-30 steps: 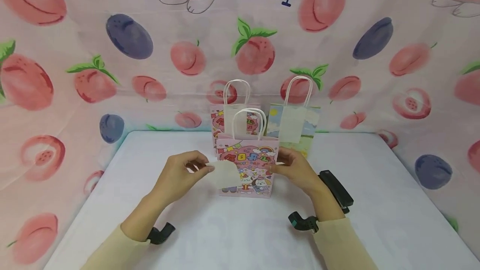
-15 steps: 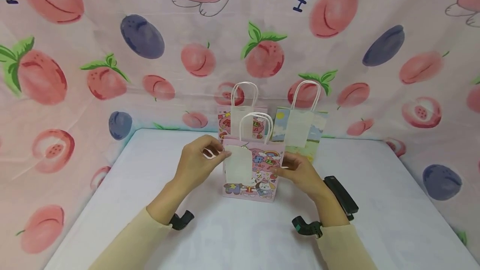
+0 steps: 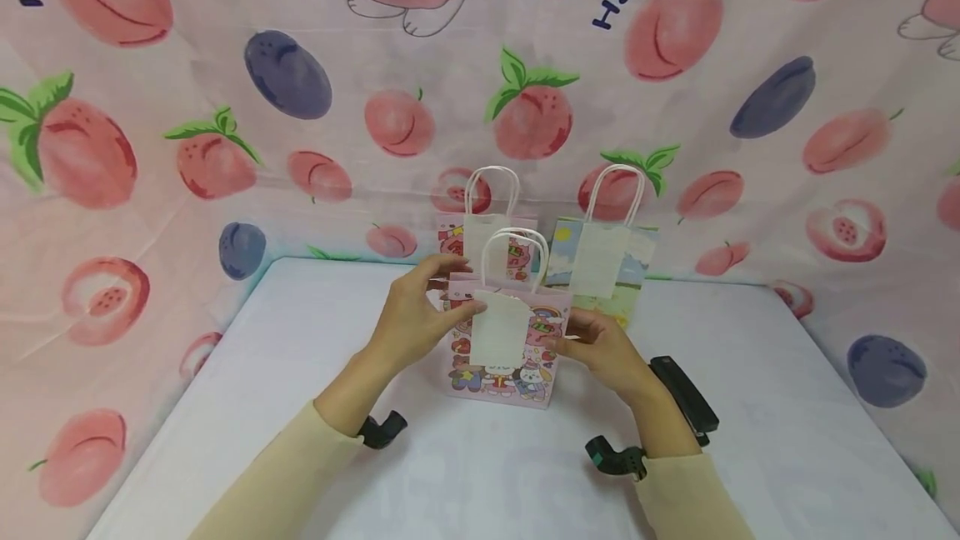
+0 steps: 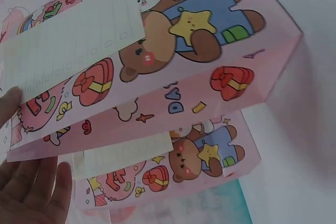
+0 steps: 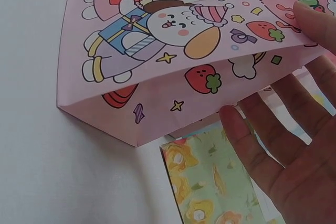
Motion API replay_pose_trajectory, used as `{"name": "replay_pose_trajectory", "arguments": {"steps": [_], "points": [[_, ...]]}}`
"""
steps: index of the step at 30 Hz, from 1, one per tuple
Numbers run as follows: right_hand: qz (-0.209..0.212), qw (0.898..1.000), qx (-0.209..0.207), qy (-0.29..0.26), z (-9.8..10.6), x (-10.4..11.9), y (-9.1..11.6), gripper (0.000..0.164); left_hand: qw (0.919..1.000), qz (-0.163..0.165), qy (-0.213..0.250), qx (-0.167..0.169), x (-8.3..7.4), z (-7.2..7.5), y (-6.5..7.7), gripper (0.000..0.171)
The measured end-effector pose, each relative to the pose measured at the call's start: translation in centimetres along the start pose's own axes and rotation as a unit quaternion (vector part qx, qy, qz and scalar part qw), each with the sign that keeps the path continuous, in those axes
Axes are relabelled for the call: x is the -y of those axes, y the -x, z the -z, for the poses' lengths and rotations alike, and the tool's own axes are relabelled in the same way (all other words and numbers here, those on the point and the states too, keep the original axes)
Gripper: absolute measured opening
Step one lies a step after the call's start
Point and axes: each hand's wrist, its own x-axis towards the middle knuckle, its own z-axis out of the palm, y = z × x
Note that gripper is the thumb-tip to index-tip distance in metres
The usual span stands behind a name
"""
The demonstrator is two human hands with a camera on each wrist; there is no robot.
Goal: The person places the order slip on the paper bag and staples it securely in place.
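Note:
A pink cartoon-print paper bag [image 3: 547, 361] with white handles stands upright in the middle of the table. A small lined sheet of paper [image 3: 498, 336] lies flat against its front, below the handles. My left hand [image 3: 416, 315] grips the bag's upper left side, the thumb on the sheet's left edge and the fingers behind. On the right side, my right hand [image 3: 600, 347] holds the bag with its thumb on the front and fingers round the back. In the left wrist view the sheet [image 4: 79, 35] shows ruled lines and a row of little squares.
Behind stand a second pink paper bag [image 3: 521, 261] and a blue-green landscape-print bag [image 3: 637, 261], each with a pale sheet on its front. A black stapler [image 3: 684, 394] lies beside my right forearm on the white table [image 3: 480, 473]. A fruit-print cloth [image 3: 450, 48] hangs at the back.
My left hand has carried the sheet rightward onto the bag's front, and its fingers have gone behind the bag's left side. My right hand keeps its hold. The head view has shifted slightly.

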Motion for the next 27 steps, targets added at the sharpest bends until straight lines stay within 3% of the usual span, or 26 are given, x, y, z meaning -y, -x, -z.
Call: {"name": "replay_pose_trajectory", "arguments": {"steps": [4, 9, 18, 22, 27], "points": [[0.012, 1.0, 0.007, 0.004, -0.1, -0.1, 0.0, 0.043, 0.9965, 0.054, 0.049, 0.041, -0.1, -0.3, -0.3, 0.044], [0.018, 1.0, 0.011, 0.004, -0.1, 0.0, 0.0, 0.043, 0.9847, 0.093, 0.13, 0.07, 0.1, -0.6, -0.6, 0.028], [0.028, 1.0, 0.008, 0.003, 0.0, 0.4, 0.1, 0.05, 0.9716, 0.099, 0.189, 0.101, 0.7, -1.4, -1.2, 0.022], [0.044, 0.998, -0.032, 0.012, -0.5, 1.6, 0.2, 0.049, 0.9714, 0.092, 0.192, 0.105, 0.7, -1.7, -1.2, 0.021], [0.059, 0.994, -0.093, -0.011, -1.2, 2.9, 0.6, 0.033, 0.9696, 0.091, 0.195, 0.117, 0.4, -2.0, -1.0, 0.021]]}}
